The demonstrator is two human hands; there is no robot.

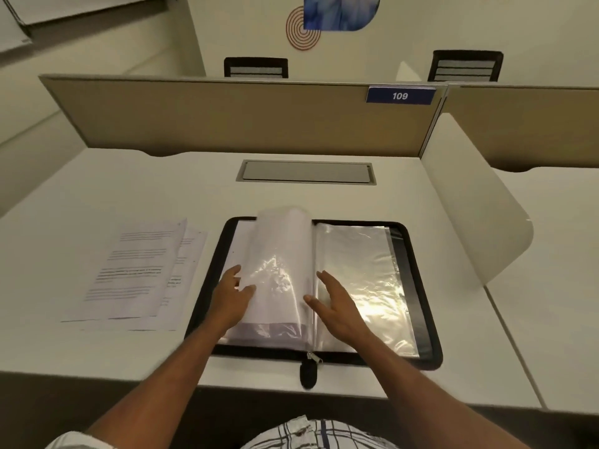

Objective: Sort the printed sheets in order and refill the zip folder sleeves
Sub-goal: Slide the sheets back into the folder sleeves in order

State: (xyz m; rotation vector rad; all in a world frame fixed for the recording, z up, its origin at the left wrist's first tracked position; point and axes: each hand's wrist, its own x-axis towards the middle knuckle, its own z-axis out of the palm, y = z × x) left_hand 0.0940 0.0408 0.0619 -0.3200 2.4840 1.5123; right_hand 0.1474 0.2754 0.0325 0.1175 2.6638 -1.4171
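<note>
On the white tabletop [97,189], near its front edge, the zip folder [418,286] lies open. The left hand [231,293] pinches a lifted, curling sleeve [282,254]. The right hand [337,306], fingers straight, lies over the clear right sleeve [372,254]. Printed sheets [139,267] lie just left of the folder.

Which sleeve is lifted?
The clear plastic sleeve arching over the black zip folder's left half, held by the left hand; the shiny right-side sleeve lies flat.
</note>
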